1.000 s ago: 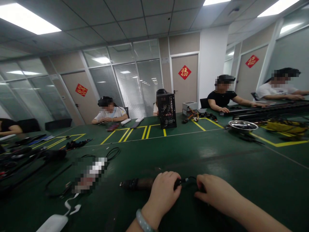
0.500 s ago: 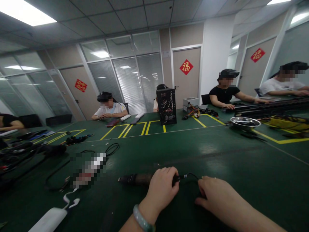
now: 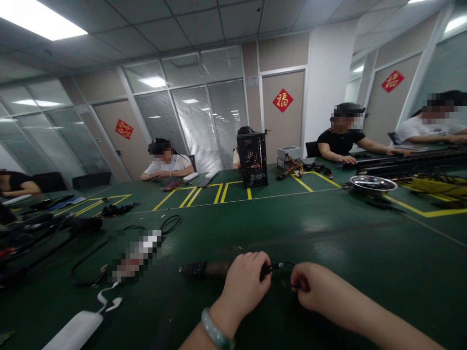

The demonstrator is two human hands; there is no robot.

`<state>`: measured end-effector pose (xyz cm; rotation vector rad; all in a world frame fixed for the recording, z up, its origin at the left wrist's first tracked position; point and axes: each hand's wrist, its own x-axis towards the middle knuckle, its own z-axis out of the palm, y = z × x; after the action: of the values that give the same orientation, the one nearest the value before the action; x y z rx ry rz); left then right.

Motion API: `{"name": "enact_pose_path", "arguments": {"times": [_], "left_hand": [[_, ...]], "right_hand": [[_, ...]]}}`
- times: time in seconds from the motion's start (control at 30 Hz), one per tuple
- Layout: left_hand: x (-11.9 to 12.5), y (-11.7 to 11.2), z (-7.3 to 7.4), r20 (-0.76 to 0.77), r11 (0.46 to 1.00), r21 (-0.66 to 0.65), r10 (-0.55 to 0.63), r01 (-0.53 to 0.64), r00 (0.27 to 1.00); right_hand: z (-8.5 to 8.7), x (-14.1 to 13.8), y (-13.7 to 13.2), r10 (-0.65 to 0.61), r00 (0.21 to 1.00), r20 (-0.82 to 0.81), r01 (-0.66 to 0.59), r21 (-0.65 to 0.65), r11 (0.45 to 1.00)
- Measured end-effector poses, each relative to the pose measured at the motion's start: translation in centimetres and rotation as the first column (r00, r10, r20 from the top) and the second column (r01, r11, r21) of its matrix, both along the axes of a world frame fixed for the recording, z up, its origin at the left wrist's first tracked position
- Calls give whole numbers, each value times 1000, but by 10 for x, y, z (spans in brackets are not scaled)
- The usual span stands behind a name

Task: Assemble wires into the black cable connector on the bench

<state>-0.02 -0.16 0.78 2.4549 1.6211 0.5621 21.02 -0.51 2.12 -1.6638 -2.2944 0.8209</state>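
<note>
A dark cylindrical electric screwdriver (image 3: pixel 209 270) lies across the green table, its tip pointing left. My left hand (image 3: pixel 245 279), with a pale bangle on the wrist, is wrapped over its rear part. From that end a thin black cable (image 3: pixel 287 263) runs right to my right hand (image 3: pixel 315 287). The fingers of my right hand are curled closed around the cable, just above the tabletop; the exact grip is partly hidden.
To the left lie a blurred-out strip (image 3: pixel 136 255), a white block (image 3: pixel 75 330) with a white cord, and tangled black cables (image 3: pixel 54 233). Farther back stand a black computer case (image 3: pixel 254 163), a power supply (image 3: pixel 289 155) and a metal bowl (image 3: pixel 373 184). Several people sit around the table.
My right hand has moved slightly left along the cable, and its fingers have curled into a tighter grip. My left hand has stayed on the screwdriver.
</note>
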Motion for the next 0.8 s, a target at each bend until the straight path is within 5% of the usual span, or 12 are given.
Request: {"name": "enact_pose_path", "arguments": {"times": [0.17, 0.37, 0.6, 0.8], "left_hand": [[0, 1, -3, 15, 999, 30, -17, 17, 1000], [-1, 3, -6, 16, 998, 43, -38, 37, 999], [0, 1, -3, 13, 998, 45, -53, 52, 999], [-1, -1, -1, 27, 998, 31, -63, 62, 998]], "right_hand": [[5, 1, 6, 47, 996, -70, -42, 80, 996], [-12, -6, 13, -23, 968, -249, -3, -104, 995], [-12, -7, 21, -38, 930, -365, 135, 244, 960], [-13, -13, 14, 9, 981, -192, 17, 131, 991]]}}
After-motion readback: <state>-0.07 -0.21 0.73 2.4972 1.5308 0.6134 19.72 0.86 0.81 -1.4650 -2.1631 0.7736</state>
